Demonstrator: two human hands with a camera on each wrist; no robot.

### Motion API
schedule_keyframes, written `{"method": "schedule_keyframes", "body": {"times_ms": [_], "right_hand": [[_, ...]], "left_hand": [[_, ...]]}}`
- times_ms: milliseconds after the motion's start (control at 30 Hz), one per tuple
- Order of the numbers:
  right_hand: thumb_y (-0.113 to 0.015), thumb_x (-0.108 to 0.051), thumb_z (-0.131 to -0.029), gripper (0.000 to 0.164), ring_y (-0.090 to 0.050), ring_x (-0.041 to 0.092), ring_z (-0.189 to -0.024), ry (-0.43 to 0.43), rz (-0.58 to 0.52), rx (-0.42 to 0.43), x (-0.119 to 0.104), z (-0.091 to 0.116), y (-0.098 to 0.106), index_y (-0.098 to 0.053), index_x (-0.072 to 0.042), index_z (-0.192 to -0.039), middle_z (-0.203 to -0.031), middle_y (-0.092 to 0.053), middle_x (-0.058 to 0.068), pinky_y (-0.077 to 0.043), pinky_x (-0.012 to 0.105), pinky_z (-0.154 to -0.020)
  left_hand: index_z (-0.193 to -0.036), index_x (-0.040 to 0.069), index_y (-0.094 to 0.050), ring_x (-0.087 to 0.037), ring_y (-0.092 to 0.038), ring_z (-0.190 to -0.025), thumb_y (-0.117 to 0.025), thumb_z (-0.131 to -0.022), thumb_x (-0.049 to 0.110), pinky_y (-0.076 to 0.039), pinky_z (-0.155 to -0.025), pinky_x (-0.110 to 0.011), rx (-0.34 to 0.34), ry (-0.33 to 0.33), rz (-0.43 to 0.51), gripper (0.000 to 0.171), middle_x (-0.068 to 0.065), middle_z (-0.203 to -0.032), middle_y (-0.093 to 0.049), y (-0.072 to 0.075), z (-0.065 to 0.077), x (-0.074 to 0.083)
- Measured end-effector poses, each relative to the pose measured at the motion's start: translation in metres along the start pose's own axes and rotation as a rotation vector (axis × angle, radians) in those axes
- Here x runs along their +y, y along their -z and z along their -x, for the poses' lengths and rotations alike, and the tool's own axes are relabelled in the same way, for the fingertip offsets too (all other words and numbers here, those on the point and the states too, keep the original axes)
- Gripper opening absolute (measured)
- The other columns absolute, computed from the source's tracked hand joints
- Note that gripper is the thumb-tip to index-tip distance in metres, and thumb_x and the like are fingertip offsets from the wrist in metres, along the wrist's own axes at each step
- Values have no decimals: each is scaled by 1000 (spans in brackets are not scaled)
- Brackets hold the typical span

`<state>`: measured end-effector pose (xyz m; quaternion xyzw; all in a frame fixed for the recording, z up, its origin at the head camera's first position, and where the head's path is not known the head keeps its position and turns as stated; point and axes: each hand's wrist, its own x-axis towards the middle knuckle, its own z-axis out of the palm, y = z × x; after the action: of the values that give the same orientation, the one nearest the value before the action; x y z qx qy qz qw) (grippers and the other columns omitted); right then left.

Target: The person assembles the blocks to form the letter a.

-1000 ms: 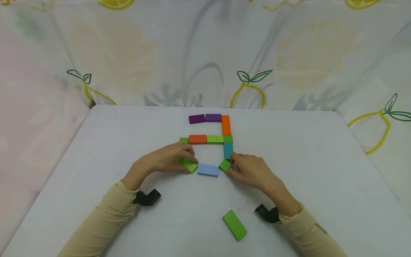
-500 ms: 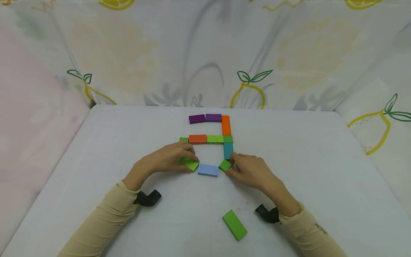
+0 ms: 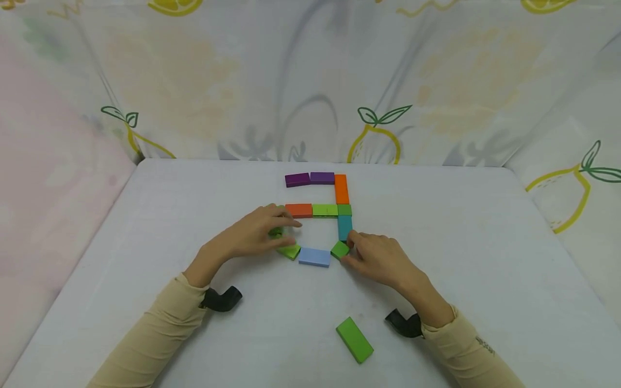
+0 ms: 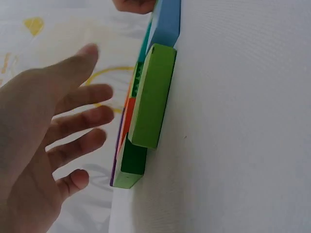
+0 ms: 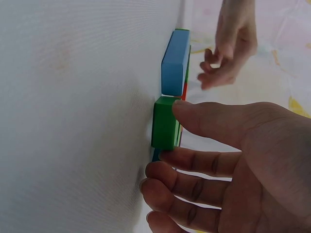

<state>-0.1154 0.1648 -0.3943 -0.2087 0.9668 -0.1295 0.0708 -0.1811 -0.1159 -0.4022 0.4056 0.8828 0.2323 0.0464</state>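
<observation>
My left hand (image 3: 254, 233) hovers with parted fingers over the left side of a block outline and holds nothing. Below it lies a light green block (image 4: 154, 97), partly covered by the hand in the head view. A dark green block (image 4: 133, 158) adjoins it in the left wrist view. My right hand (image 3: 385, 256) pinches a small green block (image 5: 165, 124) between thumb and index finger. That block sits turned at an angle at the outline's lower right corner. Between the two lower corners lies a light blue block (image 3: 314, 257).
A teal block (image 3: 345, 227), a red-orange block (image 3: 298, 210), an orange block (image 3: 342, 188) and two purple blocks (image 3: 322, 178) form the rest of the outline. A loose green block (image 3: 354, 339) lies nearer the front of the white table (image 3: 145, 226).
My left hand has let go of the light green block and lifted slightly away, its fingers spreading. That block had shifted a little toward the light blue one. My right hand stays put.
</observation>
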Motion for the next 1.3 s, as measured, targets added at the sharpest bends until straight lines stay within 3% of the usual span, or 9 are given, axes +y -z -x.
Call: {"method": "schedule_keyframes", "body": {"times_ms": [133,233,500,900,1300], "right_hand": [[-68,-27,-86,24,-44,9,-55,5,-3,5,0,1,1,-60,-8,-97,-65,-52,-4,-34,21,-49],[-68,-27,-86,24,-44,9,-54,4,-10,1,1,1,2,-60,-8,-97,-64,-51,-4,-34,21,-48],[-68,-30,-86,25,-43,8,-53,0,-37,-13,2,-1,4,-61,-10,-99,-63,-50,-5,-34,21,-48],[-65,-32,-88,23,-42,7,-54,1,-79,-32,1,4,6,-57,-11,-97,-64,-49,-6,-34,21,-48],[-63,-33,-89,18,-42,4,-56,33,-92,-77,-4,16,11,-56,-17,-85,-64,-48,-10,-34,19,-50]], "left_hand": [[-124,10,-62,-21,-52,-97,-60,-93,23,-45,-82,-36,158,135,108,34,-10,-114,-56,-2,0,-14],[-128,7,-59,-21,-53,-94,-60,-93,17,-44,-78,-34,210,185,177,36,-13,-117,-55,-8,2,-29],[-128,15,-59,-16,-52,-91,-64,-90,19,-41,-75,-30,191,183,248,39,-4,-113,-61,-15,10,-49],[-128,16,-59,-14,-52,-97,-64,-90,21,-42,-87,-35,206,137,283,38,-2,-118,-61,-20,13,-53],[-127,19,-60,-13,-50,-97,-65,-90,23,-41,-86,-34,204,128,298,38,1,-118,-60,-20,14,-56]]}}
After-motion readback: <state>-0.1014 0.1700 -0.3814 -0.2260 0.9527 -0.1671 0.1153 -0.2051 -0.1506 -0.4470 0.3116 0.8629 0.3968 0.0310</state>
